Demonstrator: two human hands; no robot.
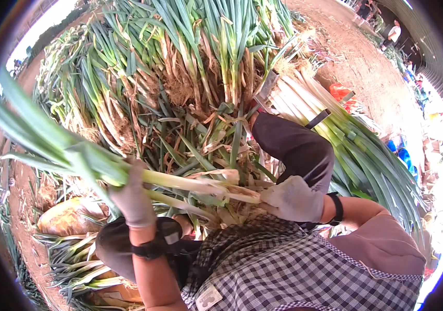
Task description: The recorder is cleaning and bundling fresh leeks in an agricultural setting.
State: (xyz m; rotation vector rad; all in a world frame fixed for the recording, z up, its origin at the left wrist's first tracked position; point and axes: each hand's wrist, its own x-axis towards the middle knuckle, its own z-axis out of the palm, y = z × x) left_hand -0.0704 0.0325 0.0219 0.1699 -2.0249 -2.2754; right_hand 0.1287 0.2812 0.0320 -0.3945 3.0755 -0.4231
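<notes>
My left hand [134, 194], in a pale work glove, grips large green onions [182, 182] where the white stalks turn into green leaves. Their leaves stretch to the upper left, and the stalks run across my lap. At their root end is my gloved right hand [293, 199], its fingers closed around a dry, peeling outer layer [242, 193]. That layer is slightly blurred, and my right fingertips are partly hidden. Below the stalks, stripped leaves and husks [206, 144] lie heaped between my legs.
A tall pile of unpeeled green onions [190, 50] with roots stands ahead. Cleaned green onions [345, 128] rest at my right in a metal holder [317, 119]. A yellowish bundle [71, 217] is at my left. Two people [393, 34] are far off at upper right.
</notes>
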